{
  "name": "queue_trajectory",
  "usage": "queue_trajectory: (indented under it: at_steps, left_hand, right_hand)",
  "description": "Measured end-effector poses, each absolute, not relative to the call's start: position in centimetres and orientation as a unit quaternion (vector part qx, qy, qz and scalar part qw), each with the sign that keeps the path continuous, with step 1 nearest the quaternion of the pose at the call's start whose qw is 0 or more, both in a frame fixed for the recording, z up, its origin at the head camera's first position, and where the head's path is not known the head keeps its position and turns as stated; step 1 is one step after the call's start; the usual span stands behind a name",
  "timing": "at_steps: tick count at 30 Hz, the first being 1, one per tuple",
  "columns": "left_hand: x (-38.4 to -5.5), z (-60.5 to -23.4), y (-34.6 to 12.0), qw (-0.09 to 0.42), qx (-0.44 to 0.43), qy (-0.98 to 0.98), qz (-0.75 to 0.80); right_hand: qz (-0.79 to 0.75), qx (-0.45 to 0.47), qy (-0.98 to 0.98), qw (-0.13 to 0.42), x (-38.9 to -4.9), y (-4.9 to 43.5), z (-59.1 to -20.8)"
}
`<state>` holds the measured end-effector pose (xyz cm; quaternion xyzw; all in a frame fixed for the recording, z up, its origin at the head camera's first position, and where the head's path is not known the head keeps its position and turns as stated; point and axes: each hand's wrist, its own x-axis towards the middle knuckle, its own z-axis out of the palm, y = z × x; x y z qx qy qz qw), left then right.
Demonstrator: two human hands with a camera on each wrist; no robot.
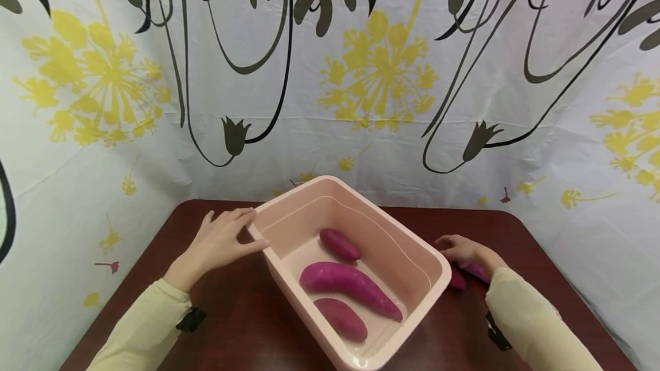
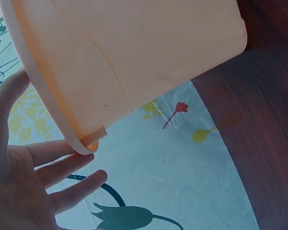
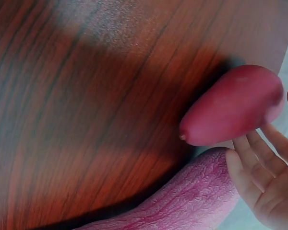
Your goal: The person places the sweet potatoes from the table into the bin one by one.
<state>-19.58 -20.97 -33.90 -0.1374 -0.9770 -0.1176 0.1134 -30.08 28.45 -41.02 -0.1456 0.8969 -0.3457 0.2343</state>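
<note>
A pink plastic tub (image 1: 296, 205) stands angled on the table, with three purple sweet potatoes (image 1: 350, 286) lying inside. My left hand (image 1: 222, 239) is at the tub's left corner. In the left wrist view its thumb and index finger touch the rim (image 2: 43, 98), while the other fingers stretch out straight. Over on the right, my right hand (image 1: 464, 249) is beside two more sweet potatoes on the table. The right wrist view has its fingers against a smooth reddish sweet potato (image 3: 235, 105), thumb apart. A wrinkled, paler purple sweet potato (image 3: 182, 196) lies just below it.
A dark red wooden table (image 1: 237, 308) with rounded far corners lies under everything. White cloth with yellow flowers and dark vines (image 1: 330, 96) hangs behind the table and along both sides. The tub's near corner reaches the bottom of the head view.
</note>
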Motion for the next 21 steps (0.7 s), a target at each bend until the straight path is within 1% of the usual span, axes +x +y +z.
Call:
queue_trajectory:
  at_steps: [3, 15, 21]
  left_hand:
    - [-19.6, -33.9, -21.0, 0.113, -0.137, -0.977, -0.117]
    - [-19.5, -33.8, -20.9, 0.111, -0.137, -0.977, -0.117]
    - [-19.5, -33.8, -20.9, 0.11, -0.137, -0.978, -0.117]
  right_hand:
    - [-0.352, -0.124, 0.894, 0.246, -29.9, 28.3, -41.3]
    - [-0.365, -0.112, 0.885, 0.268, -29.6, 28.1, -41.9]
    - [-0.387, -0.072, 0.875, 0.283, -29.5, 27.9, -42.5]
